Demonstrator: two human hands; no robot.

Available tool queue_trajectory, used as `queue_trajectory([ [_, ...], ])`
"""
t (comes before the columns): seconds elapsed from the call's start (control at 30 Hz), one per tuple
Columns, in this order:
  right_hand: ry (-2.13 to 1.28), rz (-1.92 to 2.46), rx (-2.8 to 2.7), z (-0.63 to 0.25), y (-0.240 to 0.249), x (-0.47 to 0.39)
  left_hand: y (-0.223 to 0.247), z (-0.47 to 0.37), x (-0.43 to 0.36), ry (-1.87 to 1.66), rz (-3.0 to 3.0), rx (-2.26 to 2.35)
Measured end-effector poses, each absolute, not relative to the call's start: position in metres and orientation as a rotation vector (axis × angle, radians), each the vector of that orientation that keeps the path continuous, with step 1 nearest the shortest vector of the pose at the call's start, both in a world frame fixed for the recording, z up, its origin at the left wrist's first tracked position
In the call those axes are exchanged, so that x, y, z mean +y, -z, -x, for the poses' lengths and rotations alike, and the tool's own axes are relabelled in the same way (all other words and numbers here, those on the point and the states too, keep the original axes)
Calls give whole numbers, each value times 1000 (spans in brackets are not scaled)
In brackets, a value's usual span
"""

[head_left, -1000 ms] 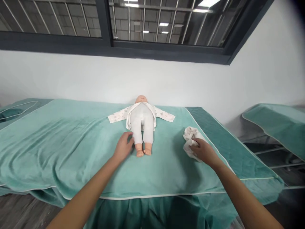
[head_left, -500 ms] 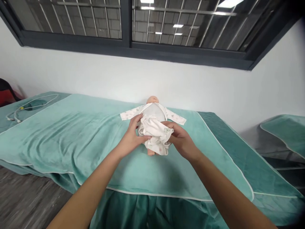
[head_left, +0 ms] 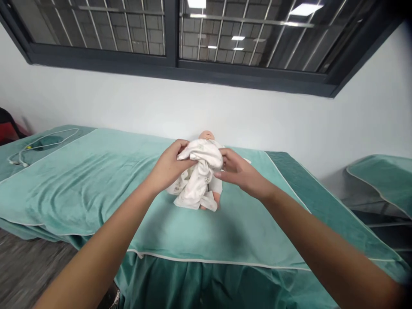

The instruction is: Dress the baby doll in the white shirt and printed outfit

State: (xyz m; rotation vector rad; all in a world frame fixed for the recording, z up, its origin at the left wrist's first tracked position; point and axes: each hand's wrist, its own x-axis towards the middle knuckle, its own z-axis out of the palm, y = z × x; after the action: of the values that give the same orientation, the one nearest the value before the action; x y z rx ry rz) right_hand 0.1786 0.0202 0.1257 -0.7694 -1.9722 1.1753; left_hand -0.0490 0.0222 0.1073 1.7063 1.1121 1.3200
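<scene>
Beside a white wall, over a green blanket, seemingly gathered a garment with the left hand, mostly closed, pinching its edge between thumb and fingers. Let it droop, white, crumpled and lightly printed, over the body and much of the legs of the doll. Curved the right hand, half-spread, at its other side, any grip impossible to tell, and probably needed a firm hold there to loosen the folds.

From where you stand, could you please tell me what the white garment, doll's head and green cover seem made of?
White garment: soft, matte printed fabric, perhaps cotton, by its loose folds.
Doll's head: probably satin-matte plastic or vinyl, being smooth.
Green cover: plush, velvety fabric, by its soft sheen.
</scene>
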Motion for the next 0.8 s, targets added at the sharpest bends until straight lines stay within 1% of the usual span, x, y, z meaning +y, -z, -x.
queue_trajectory([
  [0.17, -932, 849, -1880, -156, -151, 17, -135, 45, 9, -1208, -1836, 1035],
  [0.23, -916, 847, -1856, -153, -160, 19, -145, 44, 4, -1176, -1875, 1012],
  [0.47, -1126, 750, -1799, -154, -191, 23, -161, 57, 3, -1063, -1754, 876],
  [0.67, -1383, 667, -1748, -155, -199, 20, -168, 61, 15, -1308, -1462, 713],
  [0.8, -1538, 677, -1790, -153, -191, 23, -173, 50, 16, -1312, -1375, 546],
])
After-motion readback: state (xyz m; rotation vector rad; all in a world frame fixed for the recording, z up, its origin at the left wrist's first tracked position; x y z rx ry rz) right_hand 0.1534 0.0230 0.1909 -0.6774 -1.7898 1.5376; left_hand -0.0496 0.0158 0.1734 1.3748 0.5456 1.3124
